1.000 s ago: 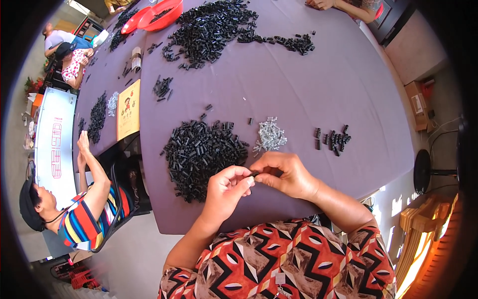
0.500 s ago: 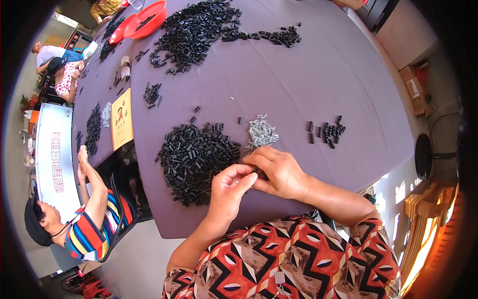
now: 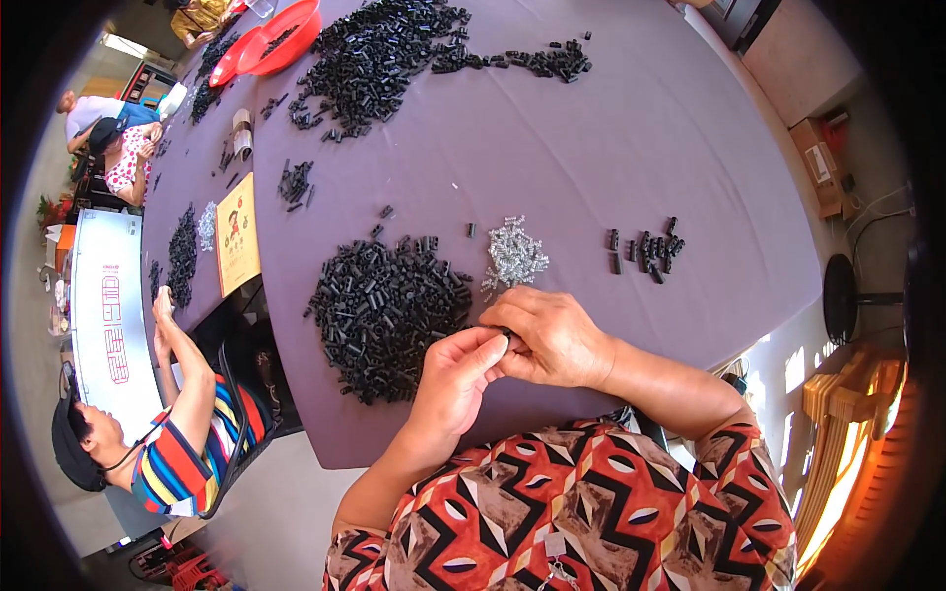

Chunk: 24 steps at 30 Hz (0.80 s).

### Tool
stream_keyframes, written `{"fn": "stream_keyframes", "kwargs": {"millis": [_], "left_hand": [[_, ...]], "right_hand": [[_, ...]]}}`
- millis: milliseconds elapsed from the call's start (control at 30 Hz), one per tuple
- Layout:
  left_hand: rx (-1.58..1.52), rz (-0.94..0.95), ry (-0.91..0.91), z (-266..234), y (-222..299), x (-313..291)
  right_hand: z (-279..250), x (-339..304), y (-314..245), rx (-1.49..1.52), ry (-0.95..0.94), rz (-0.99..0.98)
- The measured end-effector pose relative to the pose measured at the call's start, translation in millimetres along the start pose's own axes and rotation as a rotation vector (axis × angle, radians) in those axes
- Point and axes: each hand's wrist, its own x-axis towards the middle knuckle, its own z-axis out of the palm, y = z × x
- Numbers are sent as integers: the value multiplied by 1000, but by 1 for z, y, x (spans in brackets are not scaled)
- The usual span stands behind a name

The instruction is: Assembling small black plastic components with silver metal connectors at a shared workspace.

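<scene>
Grip of the left hand [image 3: 458, 379] is pinched down, thumb against the fingers, with a small black piece [image 3: 507, 334] caught at the tips. Right hand [image 3: 554, 340] is curled in on the same bit from the other side, fingers pretty much closed, so both are meeting a little below the middle of the frame. Most of the piece is covered, so can't tell you how exactly each finger sits on it.

Just left of the hands there's a fat pile of black tubes [image 3: 379, 320] on the purple-grey surface [image 3: 719, 167], and right above the knuckles a little heap of clear pieces [image 3: 517, 251]. One loose tube [image 3: 471, 229] lies up beside that heap. Right of centre is a small scattered group of black pieces [image 3: 652, 252].

Further up, there's an even bigger black heap [image 3: 370, 64] near the top edge, with red bowls [image 3: 308, 34] next to it at upper left. Yellow booklet [image 3: 238, 233] lies left of centre, and a person in a striped shirt [image 3: 192, 438] sits at lower left.
</scene>
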Motion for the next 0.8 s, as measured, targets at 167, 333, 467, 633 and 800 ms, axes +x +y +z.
{"fn": "stream_keyframes", "kwargs": {"millis": [167,333,467,633,800], "left_hand": [[-7,-12,-38,-11,-5,3],[-32,1,-46,-5,-6,4],[-21,10,-23,-7,-9,4],[5,25,-17,-6,-8,6],[134,116,80,-3,1,4]], "right_hand": [[-1,-1,2,-23,-4,-7],[-2,-2,4,-96,3,-57],[1,-5,6,-155,-18,-103],[1,-2,4,-182,9,-73],[-3,5,7,-176,121,-79]]}}
